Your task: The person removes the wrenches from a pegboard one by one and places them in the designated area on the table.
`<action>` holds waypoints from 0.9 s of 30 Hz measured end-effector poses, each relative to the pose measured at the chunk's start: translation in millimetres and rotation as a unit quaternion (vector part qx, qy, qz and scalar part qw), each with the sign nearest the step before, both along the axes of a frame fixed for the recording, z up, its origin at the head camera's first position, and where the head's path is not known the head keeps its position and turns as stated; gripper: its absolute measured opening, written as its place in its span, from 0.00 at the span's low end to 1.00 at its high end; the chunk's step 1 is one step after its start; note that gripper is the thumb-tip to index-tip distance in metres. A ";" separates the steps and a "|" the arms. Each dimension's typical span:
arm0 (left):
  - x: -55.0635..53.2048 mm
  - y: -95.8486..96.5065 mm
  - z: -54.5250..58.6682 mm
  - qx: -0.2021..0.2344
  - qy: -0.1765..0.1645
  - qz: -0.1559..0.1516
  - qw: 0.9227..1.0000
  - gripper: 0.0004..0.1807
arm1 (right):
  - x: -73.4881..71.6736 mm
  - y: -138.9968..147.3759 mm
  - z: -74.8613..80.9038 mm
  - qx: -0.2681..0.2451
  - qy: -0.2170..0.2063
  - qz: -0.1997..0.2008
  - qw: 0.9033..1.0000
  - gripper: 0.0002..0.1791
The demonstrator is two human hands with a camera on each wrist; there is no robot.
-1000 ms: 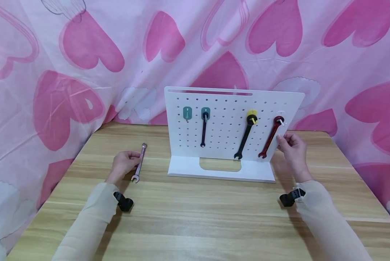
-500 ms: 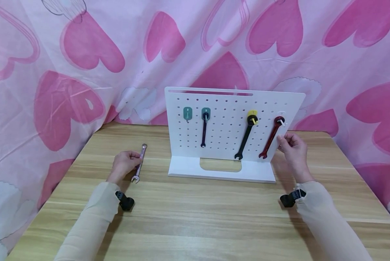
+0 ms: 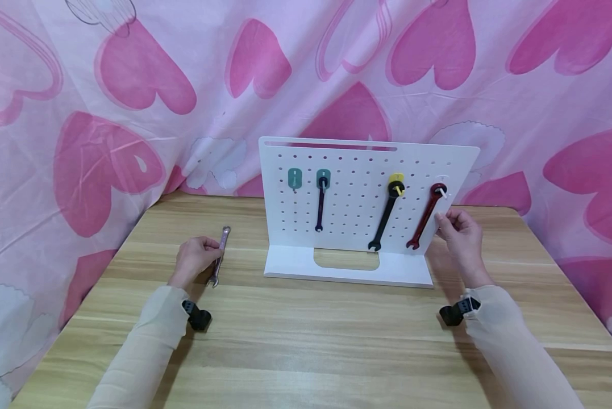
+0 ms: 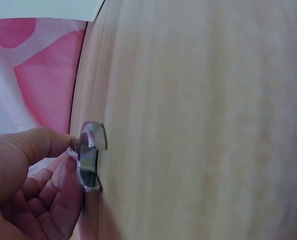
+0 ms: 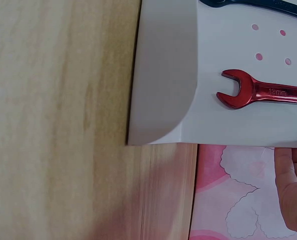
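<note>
My left hand pinches a silver combination wrench by the middle of its shank, close over the table left of the pegboard. In the left wrist view the wrench's open end faces the camera, just past thumb and fingertips. My right hand grips the right edge of the white pegboard, thumb in front and the other fingers partly hidden behind. Beside that hand a red wrench hangs on a white hook; its open jaw shows in the right wrist view.
A black wrench hangs from a yellow hook, and a small dark wrench from a green one. Another green hook at the left bears nothing. The board's foot rests on the wooden table; a pink heart-patterned cloth stands behind.
The silver wrench has turned slightly in my left fingers, its open end now showing more edge-on. My right hand and the pegboard stay where they were.
</note>
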State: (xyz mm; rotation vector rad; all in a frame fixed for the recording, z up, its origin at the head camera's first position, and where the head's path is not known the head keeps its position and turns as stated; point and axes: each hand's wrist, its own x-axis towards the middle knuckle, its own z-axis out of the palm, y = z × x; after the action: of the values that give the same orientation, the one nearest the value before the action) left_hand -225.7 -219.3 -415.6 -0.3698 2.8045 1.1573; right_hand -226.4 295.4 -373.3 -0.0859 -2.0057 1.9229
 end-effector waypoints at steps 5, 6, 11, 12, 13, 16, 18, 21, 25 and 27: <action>-0.5 -0.9 -0.7 -0.012 0.007 -0.004 1.000 0.10 | 0.5 0.1 0.5 0.001 0.000 0.002 1.000 0.05; -0.5 -1.1 -1.0 -0.012 0.008 -0.004 1.000 0.11 | -0.2 0.6 -0.4 0.000 0.000 0.002 1.000 0.06; -0.4 -2.4 -2.1 -0.020 0.015 -0.007 1.000 0.11 | -3.7 4.2 -6.2 0.002 0.002 0.003 1.000 0.05; -0.2 -2.6 -2.3 -0.020 0.017 -0.008 1.000 0.11 | -4.0 4.7 -6.9 0.003 0.002 0.004 1.000 0.05; 0.2 -2.9 -2.5 -0.020 0.019 -0.008 1.000 0.12 | -4.2 4.9 -7.3 0.003 0.003 0.004 1.000 0.05; 2.2 -3.8 -3.0 -0.022 0.037 -0.011 0.999 0.14 | -3.4 4.3 -6.3 0.005 0.005 0.005 1.000 0.04; 4.0 -3.2 -3.1 -0.022 0.063 -0.010 0.998 0.15 | -2.2 2.8 -4.3 0.001 0.007 0.006 1.000 0.04; 6.5 2.7 -1.3 0.002 0.120 -0.009 0.993 0.16 | -0.3 1.0 -1.3 0.003 0.010 0.005 1.000 0.05; 9.1 22.4 6.2 0.092 0.188 -0.008 0.978 0.15 | -0.8 2.4 -2.7 0.005 0.012 0.008 1.000 0.06; 10.6 35.6 11.0 0.148 0.209 -0.008 0.967 0.14 | -2.6 4.0 -5.8 -0.001 0.014 0.009 1.000 0.06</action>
State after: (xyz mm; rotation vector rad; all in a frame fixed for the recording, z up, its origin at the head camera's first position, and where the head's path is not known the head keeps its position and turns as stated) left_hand -215.1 -183.7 -404.6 -0.0832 2.8801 1.8062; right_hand -229.0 299.5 -379.1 -0.0396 -1.9938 1.9261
